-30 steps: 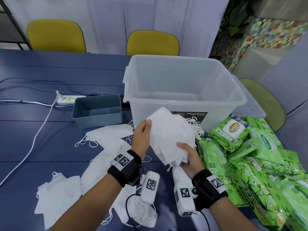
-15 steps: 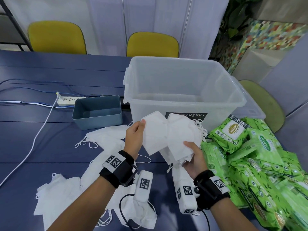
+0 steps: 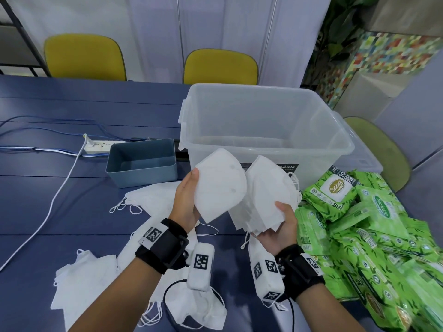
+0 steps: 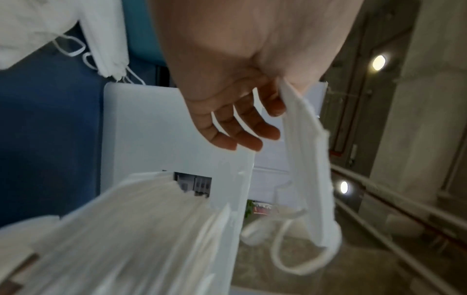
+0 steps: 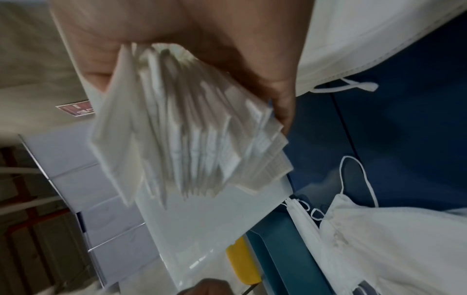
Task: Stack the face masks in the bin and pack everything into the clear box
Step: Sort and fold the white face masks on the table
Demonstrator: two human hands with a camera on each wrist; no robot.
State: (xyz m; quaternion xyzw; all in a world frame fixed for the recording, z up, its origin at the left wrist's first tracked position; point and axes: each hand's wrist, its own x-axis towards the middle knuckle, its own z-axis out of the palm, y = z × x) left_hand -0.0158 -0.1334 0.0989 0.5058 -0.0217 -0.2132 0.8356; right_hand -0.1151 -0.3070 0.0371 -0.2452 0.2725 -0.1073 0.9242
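Left hand [image 3: 185, 202] pinches one white folded mask [image 3: 220, 188], long axis toward one o'clock; right hand [image 3: 279, 226] grips the mask stack [image 3: 266, 200].

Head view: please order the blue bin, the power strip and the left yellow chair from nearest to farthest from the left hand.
From the left hand:
1. Blue bin, just beyond it, toward the left.
2. Power strip, behind the bin, farther left.
3. Left yellow chair, at the table's far edge.
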